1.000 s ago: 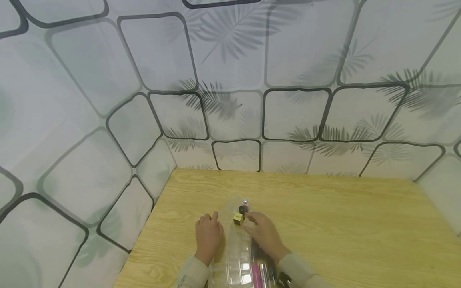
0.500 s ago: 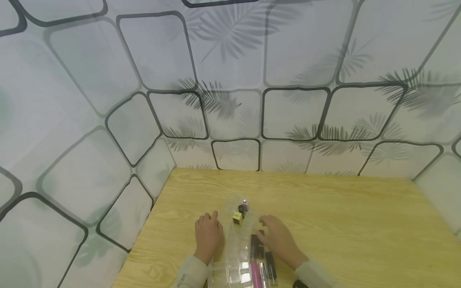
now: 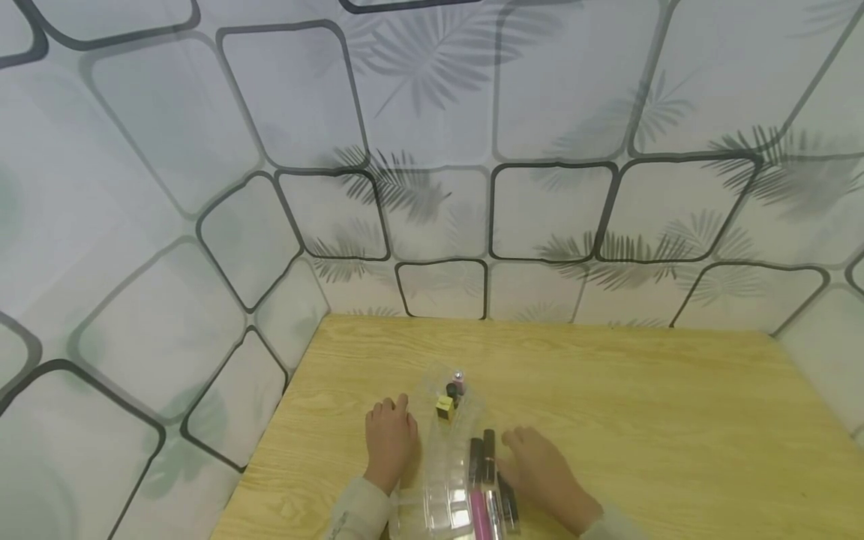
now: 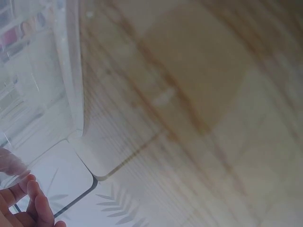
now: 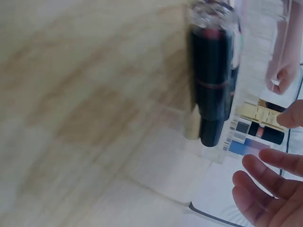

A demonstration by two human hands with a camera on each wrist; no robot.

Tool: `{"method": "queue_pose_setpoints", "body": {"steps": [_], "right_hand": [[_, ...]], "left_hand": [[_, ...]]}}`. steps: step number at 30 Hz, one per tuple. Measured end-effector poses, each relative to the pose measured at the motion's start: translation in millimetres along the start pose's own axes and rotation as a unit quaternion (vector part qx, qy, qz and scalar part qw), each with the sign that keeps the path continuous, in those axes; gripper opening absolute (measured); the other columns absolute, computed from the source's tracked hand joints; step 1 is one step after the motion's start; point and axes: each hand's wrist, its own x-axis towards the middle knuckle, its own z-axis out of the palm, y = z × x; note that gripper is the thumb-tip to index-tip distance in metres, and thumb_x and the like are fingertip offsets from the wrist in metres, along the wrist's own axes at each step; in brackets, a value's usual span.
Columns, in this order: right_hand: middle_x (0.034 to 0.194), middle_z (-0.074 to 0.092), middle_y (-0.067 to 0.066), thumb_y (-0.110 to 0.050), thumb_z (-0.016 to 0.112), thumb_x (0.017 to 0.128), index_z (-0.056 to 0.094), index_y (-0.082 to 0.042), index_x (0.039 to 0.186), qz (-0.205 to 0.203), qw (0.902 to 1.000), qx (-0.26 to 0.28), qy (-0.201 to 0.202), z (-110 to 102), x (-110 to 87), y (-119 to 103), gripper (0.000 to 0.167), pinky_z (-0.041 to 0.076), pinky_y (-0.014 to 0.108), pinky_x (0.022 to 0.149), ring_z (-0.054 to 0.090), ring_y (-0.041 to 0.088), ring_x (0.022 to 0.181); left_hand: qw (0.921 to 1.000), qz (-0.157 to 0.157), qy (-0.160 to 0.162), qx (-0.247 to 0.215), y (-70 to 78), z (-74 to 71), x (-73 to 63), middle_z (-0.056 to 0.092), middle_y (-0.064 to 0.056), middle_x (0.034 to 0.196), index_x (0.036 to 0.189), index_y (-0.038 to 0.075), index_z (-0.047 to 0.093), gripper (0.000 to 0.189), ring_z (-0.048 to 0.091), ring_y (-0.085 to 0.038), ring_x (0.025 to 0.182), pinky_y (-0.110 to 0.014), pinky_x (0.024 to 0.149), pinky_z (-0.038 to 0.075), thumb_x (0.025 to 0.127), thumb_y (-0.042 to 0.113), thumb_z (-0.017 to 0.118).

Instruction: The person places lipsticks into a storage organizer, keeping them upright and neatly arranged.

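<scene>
A clear plastic organizer lies before me. My left hand is at its left side; in the left wrist view the thumb and curled fingers meet across its clear edge. My right hand hovers right of the organizer, fingers loosely spread and holding nothing. Nearest it are black cosmetic tubes, seen large as a black tube in the right wrist view. At the organizer's far end sit a yellow-topped black box, a black-capped item and a small pink bottle.
A pink tube and a silver tube lie along the organizer's near right side, with another black tube beside them. Wood-grain table surrounds it all. A patterned wall covering rises behind and at the left.
My right hand has moved away from the yellow-topped box, rightward and nearer to me, uncovering the black tubes. The left hand has stayed in place.
</scene>
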Motion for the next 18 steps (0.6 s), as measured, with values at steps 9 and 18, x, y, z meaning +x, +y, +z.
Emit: {"method": "queue_pose_setpoints", "body": {"steps": [9, 18], "right_hand": [[0.068, 0.044, -0.007, -0.027, 0.068, 0.076, 0.056, -0.011, 0.078, -0.053, 0.9963, -0.025, -0.062, 0.8, -16.9, 3.2, 0.02, 0.036, 0.016, 0.052, 0.037, 0.004, 0.061], [0.067, 0.039, -0.01, -0.034, 0.065, 0.08, 0.055, -0.012, 0.077, -0.016, 0.9919, 0.006, -0.126, 1.6, -24.6, 1.0, 0.024, 0.032, 0.017, 0.053, 0.032, 0.003, 0.06]], "left_hand": [[1.0, -0.001, 0.0, -0.001, 0.3, -0.4, 0.8, 0.056, -0.007, 0.071, 0.093, 0.008, 0.06, 0.018, 0.048, -0.019, 0.062, -0.034, 0.061, 0.042, 0.076, 0.011, 0.066], [0.9998, 0.008, 0.019, 0.007, -1.0, 2.8, -0.3, 0.055, -0.006, 0.069, 0.091, 0.008, 0.06, 0.021, 0.046, -0.017, 0.06, -0.032, 0.058, 0.041, 0.073, 0.011, 0.069]]}}
